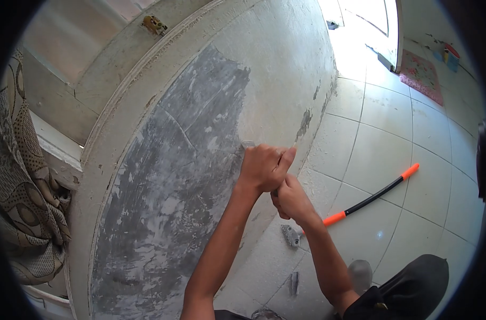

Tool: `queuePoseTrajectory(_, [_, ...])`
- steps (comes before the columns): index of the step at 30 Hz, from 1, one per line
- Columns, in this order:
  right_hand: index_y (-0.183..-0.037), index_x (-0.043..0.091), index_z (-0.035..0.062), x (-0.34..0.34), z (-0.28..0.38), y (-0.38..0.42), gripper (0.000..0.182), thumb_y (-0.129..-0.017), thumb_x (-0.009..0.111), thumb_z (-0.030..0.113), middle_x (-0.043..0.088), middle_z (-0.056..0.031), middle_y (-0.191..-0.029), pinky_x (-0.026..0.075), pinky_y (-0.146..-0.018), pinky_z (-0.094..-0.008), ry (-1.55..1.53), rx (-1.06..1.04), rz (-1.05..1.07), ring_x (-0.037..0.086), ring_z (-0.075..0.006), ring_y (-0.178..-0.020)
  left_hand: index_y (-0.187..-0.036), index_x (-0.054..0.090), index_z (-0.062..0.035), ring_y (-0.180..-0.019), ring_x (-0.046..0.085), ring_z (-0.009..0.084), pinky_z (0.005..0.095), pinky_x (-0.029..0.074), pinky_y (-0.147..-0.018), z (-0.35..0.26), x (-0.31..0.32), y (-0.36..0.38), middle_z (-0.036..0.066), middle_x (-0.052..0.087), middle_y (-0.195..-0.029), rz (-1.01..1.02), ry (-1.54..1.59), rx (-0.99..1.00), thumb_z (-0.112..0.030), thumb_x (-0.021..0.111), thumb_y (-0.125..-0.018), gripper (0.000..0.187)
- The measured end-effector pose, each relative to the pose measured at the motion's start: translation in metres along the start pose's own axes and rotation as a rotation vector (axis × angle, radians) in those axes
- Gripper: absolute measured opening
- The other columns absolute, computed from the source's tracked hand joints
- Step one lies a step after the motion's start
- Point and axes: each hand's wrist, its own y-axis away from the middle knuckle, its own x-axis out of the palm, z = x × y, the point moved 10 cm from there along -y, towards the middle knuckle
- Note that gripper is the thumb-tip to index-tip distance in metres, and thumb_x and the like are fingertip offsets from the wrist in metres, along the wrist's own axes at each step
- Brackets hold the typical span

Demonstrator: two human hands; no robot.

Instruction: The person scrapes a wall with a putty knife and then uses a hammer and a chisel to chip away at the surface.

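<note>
White plaster covers the wall (285, 69), with a large grey patch (184, 176) scraped bare down its middle. At the right edge of that patch a scraper (249, 144) is pressed against the wall; only a sliver of its blade shows above the fingers, the rest is hidden. The left hand (264, 168) is clenched over the top of the scraper, thumb stretched out to the right. The right hand (292, 200) sits just below it, touching it, its grip closed around the lower part of the handle. Both forearms rise from the bottom of the view.

On the tiled floor (387, 154) below the hands lies a small metal tool (291, 235), and a second dark one (294, 282) lies nearer the bottom edge. A black rod with orange ends (373, 196) lies aslant across the tiles, to the right of the hands. A pink mat (421, 74) lies far off by a bright doorway. A patterned curtain (19, 186) hangs at the left beside a window frame (88, 69).
</note>
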Motion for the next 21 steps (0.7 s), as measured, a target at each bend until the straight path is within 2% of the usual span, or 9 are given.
queuePoseTrajectory(3, [-0.095,0.054,-0.0005,0.006,-0.025,0.011,0.032,-0.102,0.036,0.024,0.053,-0.0045,-0.067,0.041,-0.046,-0.0318,0.166,0.062,0.040,0.050,-0.0124,-0.053,-0.057,0.056,-0.0042,-0.051,0.057,0.0381,0.0463,0.043,-0.049,0.001,-0.001,0.024,0.018,0.055,-0.054,0.005,0.012,-0.039,-0.034,0.048,-0.097,0.050])
queuePoseTrajectory(6, [-0.095,0.054,-0.0002,0.012,-0.023,0.011,0.031,-0.102,0.035,0.024,0.052,-0.0040,-0.066,0.040,-0.044,-0.0312,0.158,-0.040,0.017,0.048,-0.0118,-0.051,-0.057,0.054,-0.0044,-0.051,0.057,0.0376,0.0459,0.043,-0.048,0.004,-0.005,0.027,0.018,0.054,-0.054,0.014,0.030,-0.043,-0.035,0.049,-0.096,0.050])
queuePoseTrajectory(10, [-0.096,0.053,0.0007,0.017,-0.020,0.000,0.031,-0.102,0.034,0.025,0.050,-0.0032,-0.064,0.038,-0.041,-0.0311,0.094,0.047,0.010,0.045,-0.0108,-0.048,-0.057,0.056,-0.0028,-0.051,0.058,0.0384,0.0463,0.043,-0.050,0.011,-0.001,0.016,0.020,0.054,-0.054,0.057,-0.005,-0.039,-0.036,0.049,-0.096,0.052])
queuePoseTrajectory(12, [-0.083,0.043,0.0059,0.010,-0.003,-0.016,0.026,-0.102,0.034,0.020,0.038,0.0019,-0.056,0.028,-0.032,-0.0275,-0.074,-0.012,-0.072,0.031,-0.0078,-0.039,-0.057,0.058,-0.0017,-0.052,0.058,0.0391,0.0468,0.044,-0.051,0.018,0.001,-0.015,0.021,0.055,-0.055,0.067,-0.010,-0.032,-0.036,0.049,-0.096,0.053])
queuePoseTrajectory(14, [-0.082,0.042,0.0070,-0.006,0.018,-0.034,0.026,-0.102,0.033,0.021,0.035,0.0028,-0.056,0.027,-0.033,-0.0277,-0.101,-0.036,-0.089,0.029,-0.0076,-0.040,-0.058,0.060,-0.0006,-0.052,0.058,0.0397,0.0474,0.044,-0.052,0.016,0.009,-0.037,0.022,0.055,-0.056,0.076,-0.020,-0.016,-0.036,0.049,-0.096,0.054])
queuePoseTrajectory(18, [-0.081,0.042,0.0077,-0.016,0.023,-0.031,0.025,-0.100,0.035,0.021,0.034,0.0027,-0.057,0.027,-0.033,-0.0274,-0.063,-0.026,-0.028,0.028,-0.0075,-0.040,-0.059,0.061,-0.0003,-0.054,0.059,0.0398,0.0481,0.045,-0.053,0.006,0.006,-0.045,0.022,0.056,-0.056,-0.067,0.007,0.032,-0.035,0.047,-0.097,0.054])
queuePoseTrajectory(20, [-0.079,0.042,0.0074,-0.007,0.007,-0.018,0.025,-0.099,0.035,0.020,0.035,0.0023,-0.056,0.027,-0.032,-0.0277,-0.070,-0.014,-0.023,0.030,-0.0078,-0.040,-0.057,0.054,-0.0019,-0.049,0.052,0.0365,0.0446,0.038,-0.048,0.005,0.008,-0.023,0.020,0.051,-0.054,0.002,0.013,0.015,-0.032,0.048,-0.096,0.049])
queuePoseTrajectory(21, [-0.079,0.043,0.0069,-0.001,-0.002,-0.009,0.024,-0.098,0.036,0.019,0.037,0.0016,-0.056,0.028,-0.032,-0.0279,-0.046,0.003,-0.008,0.031,-0.0081,-0.039,-0.058,0.060,-0.0035,-0.052,0.059,0.0381,0.0459,0.044,-0.051,0.005,0.008,-0.008,0.020,0.056,-0.056,0.027,-0.025,0.004,-0.032,0.047,-0.097,0.050])
